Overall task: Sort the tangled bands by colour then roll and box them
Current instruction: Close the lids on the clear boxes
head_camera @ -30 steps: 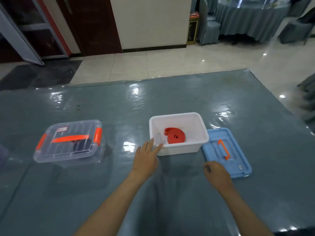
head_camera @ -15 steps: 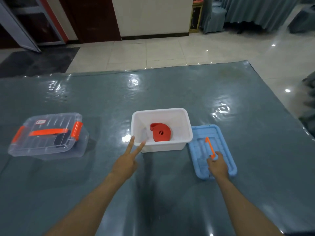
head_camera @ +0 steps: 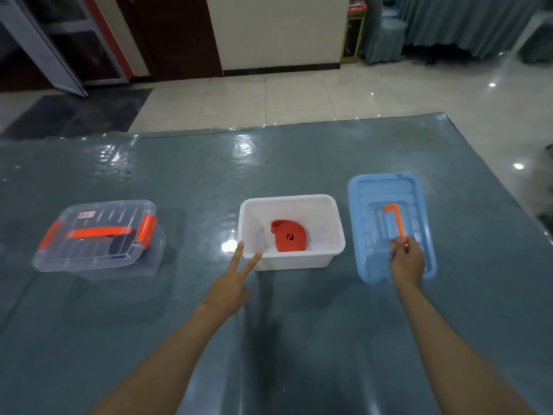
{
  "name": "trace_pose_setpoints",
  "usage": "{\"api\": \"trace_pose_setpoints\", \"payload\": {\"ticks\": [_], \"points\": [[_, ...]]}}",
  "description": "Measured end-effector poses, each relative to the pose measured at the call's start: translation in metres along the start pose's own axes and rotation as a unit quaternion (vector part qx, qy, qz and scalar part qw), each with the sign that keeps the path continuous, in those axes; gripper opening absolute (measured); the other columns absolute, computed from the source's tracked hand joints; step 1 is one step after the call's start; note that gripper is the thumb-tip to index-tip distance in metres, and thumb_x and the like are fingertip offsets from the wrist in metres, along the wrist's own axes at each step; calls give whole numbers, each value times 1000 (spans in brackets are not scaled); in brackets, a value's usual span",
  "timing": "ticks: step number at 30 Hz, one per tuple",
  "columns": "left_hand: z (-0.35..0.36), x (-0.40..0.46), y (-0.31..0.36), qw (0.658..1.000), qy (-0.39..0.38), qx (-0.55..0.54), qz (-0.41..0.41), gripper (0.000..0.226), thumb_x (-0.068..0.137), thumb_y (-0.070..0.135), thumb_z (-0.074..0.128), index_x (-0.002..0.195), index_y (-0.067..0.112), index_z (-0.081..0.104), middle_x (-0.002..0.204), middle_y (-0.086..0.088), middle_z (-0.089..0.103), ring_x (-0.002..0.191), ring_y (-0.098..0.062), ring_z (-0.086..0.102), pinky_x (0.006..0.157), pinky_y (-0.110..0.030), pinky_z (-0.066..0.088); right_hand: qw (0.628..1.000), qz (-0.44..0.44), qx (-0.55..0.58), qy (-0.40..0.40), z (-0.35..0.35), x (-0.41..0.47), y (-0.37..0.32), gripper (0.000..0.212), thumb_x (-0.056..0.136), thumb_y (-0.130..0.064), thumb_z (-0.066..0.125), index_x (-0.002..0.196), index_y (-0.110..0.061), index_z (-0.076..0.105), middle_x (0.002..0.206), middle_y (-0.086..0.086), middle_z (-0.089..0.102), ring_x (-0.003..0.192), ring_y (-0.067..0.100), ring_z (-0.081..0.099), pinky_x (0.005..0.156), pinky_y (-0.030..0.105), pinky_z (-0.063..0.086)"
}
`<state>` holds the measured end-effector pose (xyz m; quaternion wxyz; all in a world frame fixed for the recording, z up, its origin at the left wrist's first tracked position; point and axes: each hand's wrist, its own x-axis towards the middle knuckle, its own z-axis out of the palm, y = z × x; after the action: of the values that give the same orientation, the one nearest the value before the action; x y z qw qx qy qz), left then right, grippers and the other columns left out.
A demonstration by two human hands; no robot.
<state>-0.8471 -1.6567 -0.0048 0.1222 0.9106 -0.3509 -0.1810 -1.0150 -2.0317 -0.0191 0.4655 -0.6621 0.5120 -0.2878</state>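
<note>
Blue lid (head_camera: 363, 235) now lifted by right hand (head_camera: 407, 262).

Two storage boxes stand on the table: one open white box (head_camera: 291, 232) at the centre, and one clear lidded box (head_camera: 98, 238) out at nine o'clock from it. One loose lid, the blue lid (head_camera: 392, 229), lies at three o'clock from the white box. There is one rolled red band (head_camera: 290, 239), inside the white box; a dark shape shows through the clear box and may be a second band, though the plastic blurs it. Orange handles number two: one across the clear box's lid (head_camera: 98, 233), one on the blue lid (head_camera: 396, 220). Orange latches (head_camera: 146, 230) number two, one at each end of the clear box. Two hands are in view, the left hand (head_camera: 230, 290) and the right hand (head_camera: 408, 263).
</note>
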Motion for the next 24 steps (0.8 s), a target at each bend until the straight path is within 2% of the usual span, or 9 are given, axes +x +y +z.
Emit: {"api": "trace_pose_setpoints", "payload": {"ticks": [2, 4, 5, 8, 10, 13, 18, 21, 24], "points": [[-2, 2, -1, 999, 9, -34, 6, 97, 101, 13, 66, 159, 59, 3, 174, 8, -24, 115, -21, 65, 93, -29, 59, 998, -34, 28, -53, 7, 6, -23, 22, 110, -17, 51, 95, -10, 66, 69, 10, 54, 56, 12, 54, 60, 37, 49], [-4, 4, -4, 995, 23, -93, 0, 80, 103, 15, 66, 164, 45, 23, 177, 5, -8, 151, -26, 38, 120, -41, 41, 989, -69, 5, -135, 20, 7, -46, 25, 110, -13, 51, 90, -13, 65, 65, 5, 51, 47, 1, 50, 50, 21, 45], [-5, 6, -4, 989, 34, -141, -7, 72, 104, 14, 64, 164, 37, 31, 178, 3, 2, 157, -25, 28, 127, -45, 32, 979, -94, -26, -176, 28, 6, -55, 25, 110, -12, 51, 90, -11, 67, 65, 5, 52, 50, 2, 51, 50, 17, 44], [-8, 14, 1, 940, 133, -311, -52, 49, 109, 10, 54, 156, 18, 45, 166, -3, 37, 151, -27, 41, 123, -45, 37, 932, -185, -146, -276, 53, -2, -78, 22, 108, -15, 54, 96, -7, 71, 71, 6, 61, 67, 19, 57, 69, 35, 49], [-11, 24, 9, 915, 193, -336, -111, 40, 112, 17, 46, 151, 18, 49, 153, -4, 51, 138, -27, 55, 112, -42, 46, 895, -229, -208, -321, 72, -14, -89, 20, 108, -17, 54, 97, -12, 70, 78, 4, 66, 76, 23, 61, 77, 39, 48], [-12, 41, 16, 909, 194, -337, -150, 43, 112, 34, 45, 151, 17, 48, 146, -4, 57, 133, -26, 57, 106, -37, 45, 862, -260, -256, -352, 97, -39, -98, 19, 109, -22, 52, 98, -16, 67, 87, 5, 70, 87, 28, 66, 83, 40, 51], [-7, 64, 14, 916, 150, -326, -181, 56, 112, 38, 42, 164, 22, 26, 157, -4, 51, 138, -31, 54, 103, -34, 40, 896, -238, -212, -309, 108, -57, -87, 33, 111, -15, 46, 141, -18, 59, 124, 7, 69, 117, 28, 61, 103, 44, 47], [-4, 73, 10, 914, 150, -332, -177, 62, 113, 43, 37, 169, 28, 14, 167, 0, 39, 147, -29, 46, 115, -40, 39, 853, -333, -328, -231, 92, -49, -60, 50, 110, -14, 45, 159, -19, 42, 161, 4, 46, 148, 28, 41, 120, 43, 33], [-2, 77, 11, 917, 156, -334, -154, 60, 112, 50, 32, 168, 38, 13, 166, 6, 39, 148, -24, 44, 112, -36, 37, 871, -270, -327, -251, 86, -39, -37, 54, 115, -25, 36, 167, -23, 21, 174, -11, 11, 163, 19, 10, 129, 53, 15]]}}
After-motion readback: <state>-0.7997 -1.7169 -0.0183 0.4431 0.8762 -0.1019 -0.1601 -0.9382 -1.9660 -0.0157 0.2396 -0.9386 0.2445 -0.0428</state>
